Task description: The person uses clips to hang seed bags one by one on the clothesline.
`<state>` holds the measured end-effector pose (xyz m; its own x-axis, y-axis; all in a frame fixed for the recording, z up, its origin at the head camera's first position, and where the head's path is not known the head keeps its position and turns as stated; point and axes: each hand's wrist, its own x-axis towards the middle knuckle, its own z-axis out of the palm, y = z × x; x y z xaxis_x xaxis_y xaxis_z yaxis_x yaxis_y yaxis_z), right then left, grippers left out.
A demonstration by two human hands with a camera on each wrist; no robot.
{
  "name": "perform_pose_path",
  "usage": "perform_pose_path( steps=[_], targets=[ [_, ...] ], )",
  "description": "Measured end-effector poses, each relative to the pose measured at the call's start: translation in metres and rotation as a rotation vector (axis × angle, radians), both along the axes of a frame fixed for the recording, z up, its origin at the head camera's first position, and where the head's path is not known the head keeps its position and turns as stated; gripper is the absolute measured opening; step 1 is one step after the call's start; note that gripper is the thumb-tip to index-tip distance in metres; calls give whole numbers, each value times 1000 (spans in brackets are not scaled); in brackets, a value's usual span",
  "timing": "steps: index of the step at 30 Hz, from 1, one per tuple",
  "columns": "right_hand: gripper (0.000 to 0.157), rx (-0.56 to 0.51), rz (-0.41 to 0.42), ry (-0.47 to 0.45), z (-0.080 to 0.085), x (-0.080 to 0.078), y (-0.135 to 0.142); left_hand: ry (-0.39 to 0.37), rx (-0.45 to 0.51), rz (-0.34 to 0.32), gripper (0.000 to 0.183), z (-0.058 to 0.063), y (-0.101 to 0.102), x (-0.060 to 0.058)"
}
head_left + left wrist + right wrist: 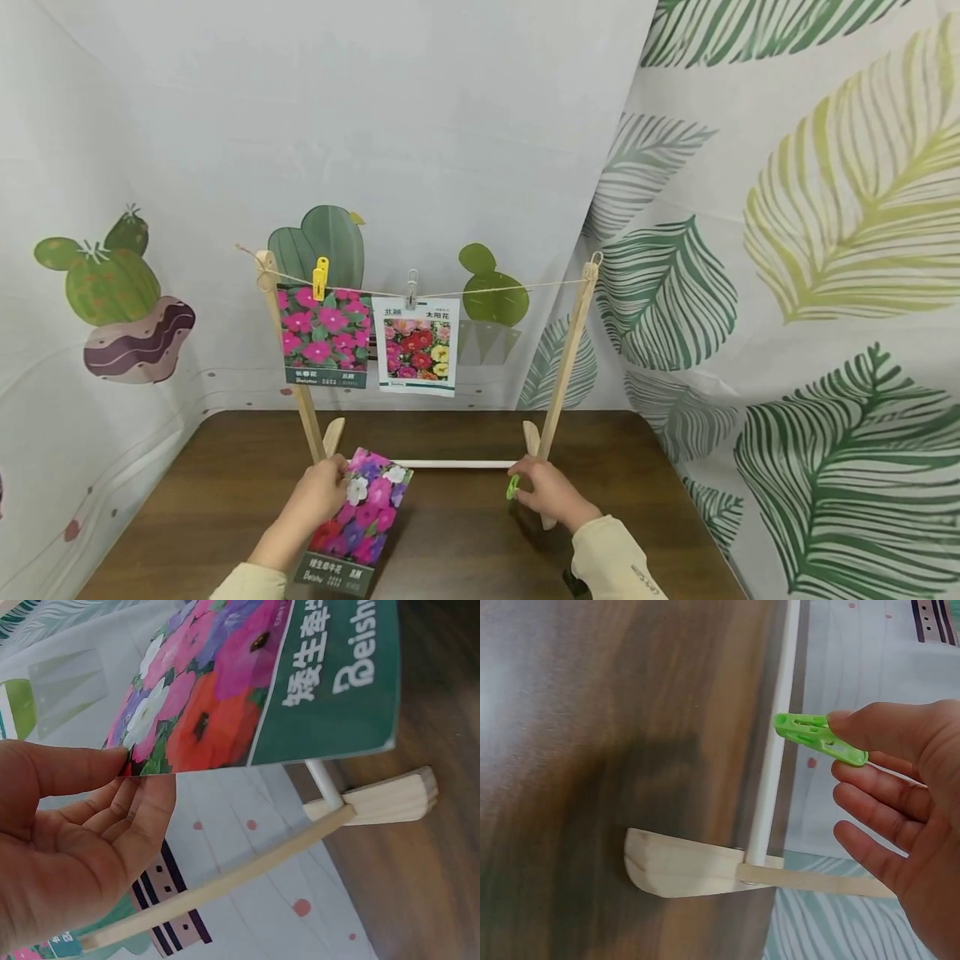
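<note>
My left hand point(321, 490) pinches the edge of a flower seed packet point(367, 508) between thumb and fingers; the packet shows pink, purple, white and red blooms above a dark green band. It hangs tilted over the table, in front of the wooden stand's left leg. My right hand point(551, 492) pinches a small green clothespin point(821, 739) by thumb and forefinger, its other fingers loosely bent. On the string above, a yellow clothespin point(320, 279) holds a packet of magenta flowers point(325, 337), and a clear clip point(412, 290) holds a white-bordered packet point(417, 346).
The string point(510, 289) runs between two wooden posts point(567, 358), with a stretch free of packets on the right. A white rod point(457, 464) joins the posts low down, above the brown table point(457, 533). Printed cloth point(480, 125) hangs behind.
</note>
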<state>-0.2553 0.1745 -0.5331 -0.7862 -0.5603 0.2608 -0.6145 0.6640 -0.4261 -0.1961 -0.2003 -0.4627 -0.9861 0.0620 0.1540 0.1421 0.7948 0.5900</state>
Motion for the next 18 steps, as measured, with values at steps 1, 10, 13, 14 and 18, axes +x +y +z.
perform_pose_path(
  steps=[1,10,13,14,18],
  targets=[
    [25,-1,-1,5,1,0,0,6,0,-1,9,2,1,-1],
    [26,-18,-14,-25,21,-2,-3,8,10,-10,6,14,13,-7],
    [24,-2,-19,-20,29,-3,-4,32,23,-17,5,19,16,-10],
    [24,3,-17,-15,31,-4,-4,41,25,-20,5,21,16,-11],
    [26,15,-18,-24,42,-6,-5,56,29,-26,5,29,18,-12]
  ],
)
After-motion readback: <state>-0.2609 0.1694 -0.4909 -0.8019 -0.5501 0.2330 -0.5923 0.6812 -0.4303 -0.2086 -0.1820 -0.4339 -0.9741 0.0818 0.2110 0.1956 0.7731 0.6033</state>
